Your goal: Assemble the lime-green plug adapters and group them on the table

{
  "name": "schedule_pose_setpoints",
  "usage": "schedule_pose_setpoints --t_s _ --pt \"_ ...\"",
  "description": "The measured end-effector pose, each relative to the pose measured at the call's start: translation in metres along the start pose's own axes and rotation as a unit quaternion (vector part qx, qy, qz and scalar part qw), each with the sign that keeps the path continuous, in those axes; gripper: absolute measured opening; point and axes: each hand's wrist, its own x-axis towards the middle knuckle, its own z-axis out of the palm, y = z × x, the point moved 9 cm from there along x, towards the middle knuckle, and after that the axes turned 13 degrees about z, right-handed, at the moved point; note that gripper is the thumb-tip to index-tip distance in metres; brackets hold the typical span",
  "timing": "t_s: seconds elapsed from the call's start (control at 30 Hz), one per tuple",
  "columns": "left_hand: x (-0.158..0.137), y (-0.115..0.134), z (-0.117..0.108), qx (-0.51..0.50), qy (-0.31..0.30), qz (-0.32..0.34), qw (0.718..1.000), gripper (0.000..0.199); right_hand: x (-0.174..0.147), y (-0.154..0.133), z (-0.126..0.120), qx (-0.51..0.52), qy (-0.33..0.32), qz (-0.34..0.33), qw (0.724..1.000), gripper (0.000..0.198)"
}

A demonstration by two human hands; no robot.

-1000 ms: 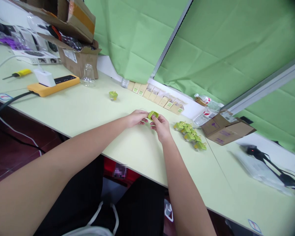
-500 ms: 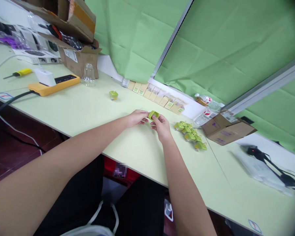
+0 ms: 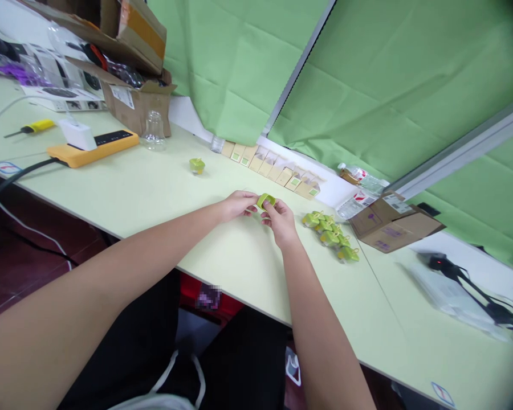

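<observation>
My right hand (image 3: 281, 221) grips a small green hollow plastic piece (image 3: 266, 201), its thumb pressed at the opening. My left hand (image 3: 238, 206) is closed, with fingertips pinching the left edge of the same piece. A faint clear outline shows just above the left fingers, too vague to name. Right of my hands, several small green-topped containers (image 3: 330, 232) with loops and clear or yellowish lower parts sit bunched together. One more green-topped container (image 3: 196, 165) stands alone to the left, farther back.
A row of small cardboard boxes (image 3: 273, 169) lines the table's back edge. At left are an orange power strip (image 3: 93, 149), a yellow-handled screwdriver (image 3: 29, 128), a clear jar (image 3: 154, 132) and a large carton (image 3: 132, 105). To the right lie plastic bottles (image 3: 365, 181), an open carton (image 3: 393, 222) and black headgear (image 3: 474, 290).
Hardly anything differs. The green piece seems turned very slightly in my fingers, and the whole view has shifted by a few pixels.
</observation>
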Motion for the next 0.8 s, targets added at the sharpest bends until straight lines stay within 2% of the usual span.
schedule_pose_setpoints --t_s 0.17,0.33,0.43,0.5,0.57,0.63,0.7,0.77,0.8 --pt "0.003 0.004 -0.003 0.039 0.006 0.037 0.999 0.021 -0.001 0.000 0.003 0.010 -0.010 -0.011 1.000 0.037" --pt "0.004 0.003 -0.004 0.012 0.017 0.030 0.999 0.020 0.000 -0.003 0.004 -0.027 -0.015 -0.017 0.999 0.036" --pt "0.006 0.002 -0.010 -0.014 0.039 0.024 0.999 0.019 0.001 -0.015 -0.018 -0.126 0.073 -0.075 0.987 0.032" --pt "0.009 0.002 -0.015 -0.015 0.059 0.027 0.998 0.017 0.000 -0.021 -0.039 -0.215 0.169 -0.109 0.956 0.032" --pt "0.010 0.001 -0.019 -0.009 0.070 0.029 0.997 0.015 0.004 -0.016 -0.049 -0.317 0.204 -0.095 0.921 0.038" --pt "0.011 0.001 -0.021 -0.004 0.080 0.029 0.996 0.015 0.010 -0.003 -0.043 -0.413 0.159 -0.072 0.894 0.043" --pt "0.012 0.000 -0.025 0.000 0.095 0.026 0.995 0.014 0.012 0.007 -0.033 -0.471 0.112 -0.068 0.872 0.039" --pt "0.012 0.000 -0.027 0.002 0.105 0.024 0.994 0.014 0.011 0.009 -0.027 -0.474 0.101 -0.078 0.871 0.034" --pt "0.012 0.000 -0.028 0.005 0.106 0.024 0.994 0.014 0.011 0.007 -0.026 -0.453 0.106 -0.082 0.881 0.032"
